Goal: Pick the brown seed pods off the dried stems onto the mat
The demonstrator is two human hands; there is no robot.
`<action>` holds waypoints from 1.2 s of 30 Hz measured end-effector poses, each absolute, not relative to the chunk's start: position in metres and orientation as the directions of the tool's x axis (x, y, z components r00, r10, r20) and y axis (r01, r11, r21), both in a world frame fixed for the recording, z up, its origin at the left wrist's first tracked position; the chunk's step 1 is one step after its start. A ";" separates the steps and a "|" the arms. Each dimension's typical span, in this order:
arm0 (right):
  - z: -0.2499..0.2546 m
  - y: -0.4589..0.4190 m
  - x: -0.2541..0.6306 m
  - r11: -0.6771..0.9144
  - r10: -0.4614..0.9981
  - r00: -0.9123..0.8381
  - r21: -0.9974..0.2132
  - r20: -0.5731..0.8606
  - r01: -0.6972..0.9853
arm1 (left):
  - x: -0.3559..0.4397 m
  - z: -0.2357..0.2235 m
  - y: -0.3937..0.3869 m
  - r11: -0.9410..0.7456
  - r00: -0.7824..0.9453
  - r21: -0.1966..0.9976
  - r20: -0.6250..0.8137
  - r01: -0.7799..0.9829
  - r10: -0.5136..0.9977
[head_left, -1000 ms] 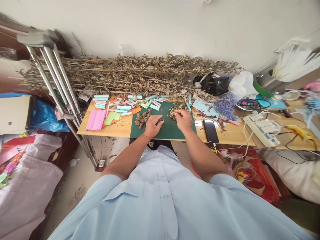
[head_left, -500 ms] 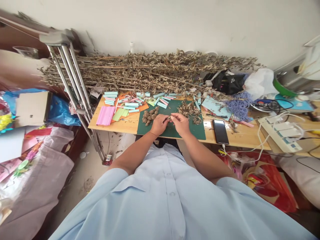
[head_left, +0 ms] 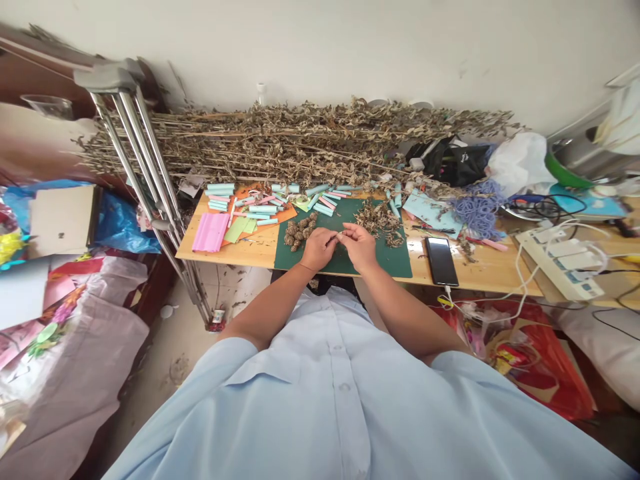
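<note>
Both of my hands meet over a dark green cutting mat (head_left: 395, 263) on a wooden table (head_left: 240, 251). My left hand (head_left: 318, 248) is closed, its fingertips pinching a small brown bit of dried plant (head_left: 337, 237). My right hand (head_left: 358, 244) is closed too, its fingers pinched on the same bit from the right. A cluster of small brown rolled balls (head_left: 299, 231) lies on the mat just left of my left hand. Loose dried leaves (head_left: 379, 219) are heaped on the mat behind my right hand.
Long dried leafy stems (head_left: 295, 141) lie along the wall. Teal and pink paper rolls (head_left: 260, 203) and pink sheets (head_left: 211, 231) cover the table's left. A phone (head_left: 441, 261), purple rings (head_left: 474, 209), a power strip (head_left: 563, 263) sit right. Metal crutches (head_left: 145, 173) lean at the left edge.
My right hand came back from the leaf heap to meet my left hand at the mat's middle. The view has shifted a little to the left.
</note>
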State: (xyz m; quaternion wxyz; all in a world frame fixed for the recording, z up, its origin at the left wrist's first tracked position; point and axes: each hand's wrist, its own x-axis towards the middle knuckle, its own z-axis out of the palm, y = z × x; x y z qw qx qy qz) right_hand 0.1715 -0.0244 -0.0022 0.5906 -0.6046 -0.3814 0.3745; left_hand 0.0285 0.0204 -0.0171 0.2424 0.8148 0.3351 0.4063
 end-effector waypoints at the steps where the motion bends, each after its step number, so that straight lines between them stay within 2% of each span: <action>1: -0.002 -0.025 0.172 -0.017 0.901 0.433 -1.000 -0.005 0.025 | 0.028 -0.016 0.020 -0.661 0.451 0.663 0.498 0.353 0.740; 10: 0.003 -0.024 0.175 -0.019 0.866 0.499 -0.999 -0.030 -0.026 | 0.028 -0.011 0.019 -0.665 0.471 0.663 0.490 0.344 0.733; 16: 0.001 -0.025 0.173 -0.051 0.902 0.428 -0.998 -0.059 -0.028 | 0.028 -0.013 0.020 -0.656 0.455 0.671 0.491 0.346 0.742; 36: 0.006 -0.026 0.173 -0.024 0.888 0.451 -0.989 -0.089 -0.147 | 0.028 -0.011 0.019 -0.678 0.442 0.696 0.544 0.239 0.714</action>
